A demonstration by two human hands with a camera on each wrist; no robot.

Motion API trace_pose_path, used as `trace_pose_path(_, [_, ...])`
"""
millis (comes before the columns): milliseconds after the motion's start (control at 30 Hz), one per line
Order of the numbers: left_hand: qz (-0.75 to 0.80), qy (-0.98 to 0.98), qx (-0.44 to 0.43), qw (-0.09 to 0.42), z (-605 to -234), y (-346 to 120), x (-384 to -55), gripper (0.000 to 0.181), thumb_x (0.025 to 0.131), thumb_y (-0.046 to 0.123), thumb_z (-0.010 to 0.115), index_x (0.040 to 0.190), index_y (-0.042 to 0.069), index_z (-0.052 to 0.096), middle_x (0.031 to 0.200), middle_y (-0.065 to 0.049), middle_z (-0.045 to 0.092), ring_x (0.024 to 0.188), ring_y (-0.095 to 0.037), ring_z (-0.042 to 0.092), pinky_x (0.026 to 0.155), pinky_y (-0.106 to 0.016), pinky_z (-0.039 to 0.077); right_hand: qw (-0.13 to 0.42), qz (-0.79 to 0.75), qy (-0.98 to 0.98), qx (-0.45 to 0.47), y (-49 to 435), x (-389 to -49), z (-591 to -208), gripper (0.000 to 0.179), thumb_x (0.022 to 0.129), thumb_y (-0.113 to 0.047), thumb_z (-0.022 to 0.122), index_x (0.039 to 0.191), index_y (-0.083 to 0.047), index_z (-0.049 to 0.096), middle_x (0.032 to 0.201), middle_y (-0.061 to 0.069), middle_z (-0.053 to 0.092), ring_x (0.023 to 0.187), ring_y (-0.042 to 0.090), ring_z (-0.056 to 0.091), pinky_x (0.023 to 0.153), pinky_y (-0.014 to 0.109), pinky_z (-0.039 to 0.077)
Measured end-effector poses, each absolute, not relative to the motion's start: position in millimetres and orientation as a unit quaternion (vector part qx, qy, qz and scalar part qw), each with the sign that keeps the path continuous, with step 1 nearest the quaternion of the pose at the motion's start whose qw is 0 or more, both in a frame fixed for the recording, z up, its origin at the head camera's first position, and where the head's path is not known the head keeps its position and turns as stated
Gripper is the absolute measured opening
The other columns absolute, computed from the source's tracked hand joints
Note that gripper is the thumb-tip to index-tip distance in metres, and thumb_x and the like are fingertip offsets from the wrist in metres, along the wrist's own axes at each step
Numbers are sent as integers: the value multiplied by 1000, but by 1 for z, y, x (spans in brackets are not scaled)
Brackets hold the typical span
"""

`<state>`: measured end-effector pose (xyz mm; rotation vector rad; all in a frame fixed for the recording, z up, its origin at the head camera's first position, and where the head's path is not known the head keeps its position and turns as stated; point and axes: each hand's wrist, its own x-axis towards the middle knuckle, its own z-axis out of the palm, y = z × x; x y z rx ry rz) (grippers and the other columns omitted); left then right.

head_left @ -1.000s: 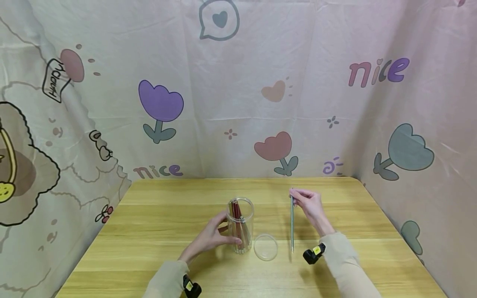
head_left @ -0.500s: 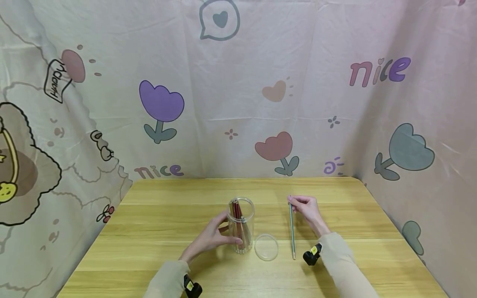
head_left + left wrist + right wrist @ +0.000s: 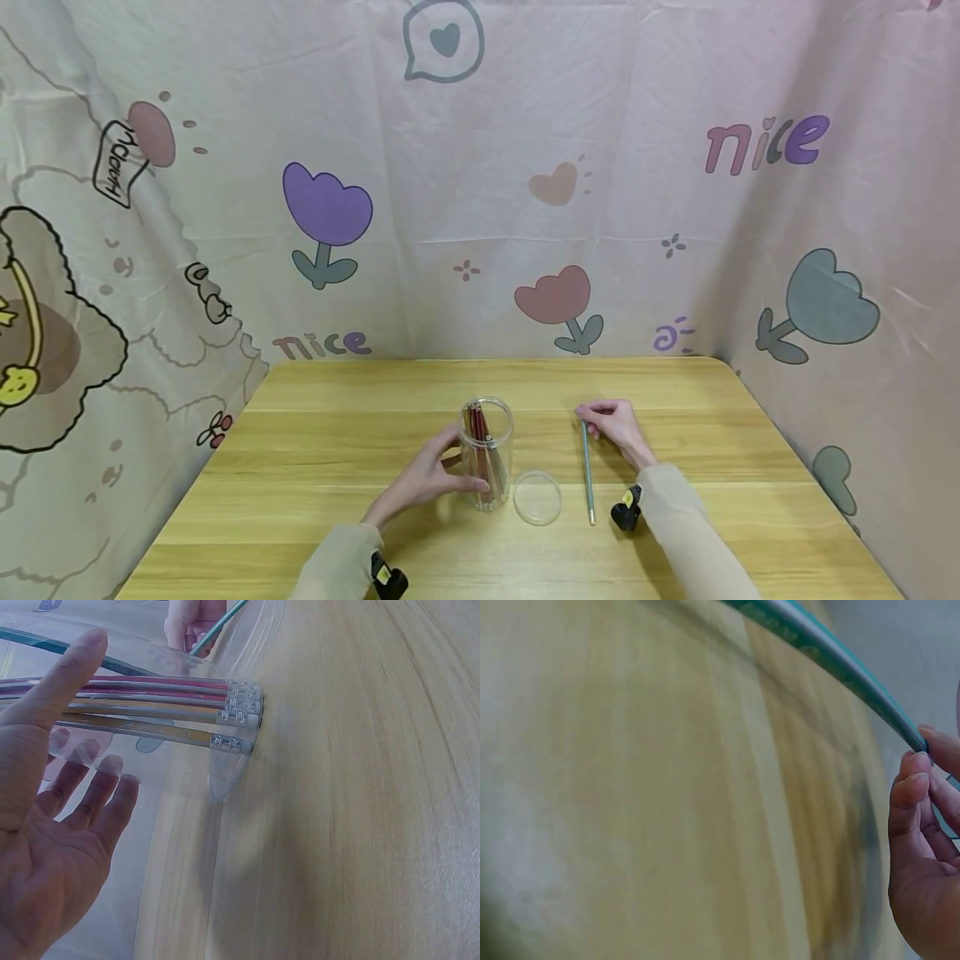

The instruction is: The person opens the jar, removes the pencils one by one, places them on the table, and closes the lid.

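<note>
Green pencil: far tip hidden in the right hand; runs off the top of the right wrist view, lettering too blurred to read. Cannot tell whether it touches the table.
Jar: clear, upright on the table, left of the green pencil; mouth uncovered. Cut off in the left wrist view.
Pencils in jar: red, yellowish and a dark green one; they overlap, count uncertain. Silver bands and erasers down at the jar's base.
Left hand: spread wide around the jar, thumb on the near side, fingers curving round behind; holds it by the wall. Fingers partly hidden in the head view, seen beyond the clear plastic from the wrist.
Right hand: nearly closed, thumb and fingertips pinching the green pencil's far end; cut by the frame edge in the right wrist view.
Round lid: clear, flat on the table between jar and green pencil, just beside the jar.
</note>
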<state>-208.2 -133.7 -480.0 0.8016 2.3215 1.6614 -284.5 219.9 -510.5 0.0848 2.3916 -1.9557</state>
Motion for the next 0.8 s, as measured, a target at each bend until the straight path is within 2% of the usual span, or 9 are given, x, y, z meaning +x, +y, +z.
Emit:
trace_pose_path(200, [551, 783, 277, 79, -481, -134, -209, 84, 76, 21, 88, 147, 10, 46, 148, -12, 52, 137, -38, 50, 116, -54, 45, 24, -595, 804, 9, 220, -289, -518, 29, 90, -14, 76, 103, 12, 71, 71, 2, 70, 52, 7, 55, 44, 18, 50])
trace_pose_path(333, [550, 783, 280, 75, -482, -134, -210, 80, 77, 20, 88, 146, 13, 48, 147, -14, 53, 136, -40, 50, 115, -55, 46, 20, -572, 820, 9, 219, -291, -520, 26, 88, -14, 77, 97, 10, 72, 65, 1, 69, 48, 8, 54, 41, 19, 48])
trace_pose_path(533, [548, 788, 269, 79, -483, -134, -210, 79, 76, 21, 89, 145, 18, 49, 147, -11, 53, 137, -38, 49, 116, -53, 45, 5, -550, 835, 22, 215, -291, -521, 22, 87, -13, 77, 95, 7, 73, 58, -3, 65, 44, 6, 53, 39, 18, 47])
trace_pose_path(800, [558, 780, 272, 81, -481, -133, -208, 81, 76, 20, 89, 146, 15, 48, 147, -12, 53, 137, -39, 49, 116, -53, 46, -13, -535, 844, 37, 211, -290, -521, 19, 86, -11, 77, 91, 7, 73, 58, 0, 65, 45, 8, 56, 41, 19, 51])
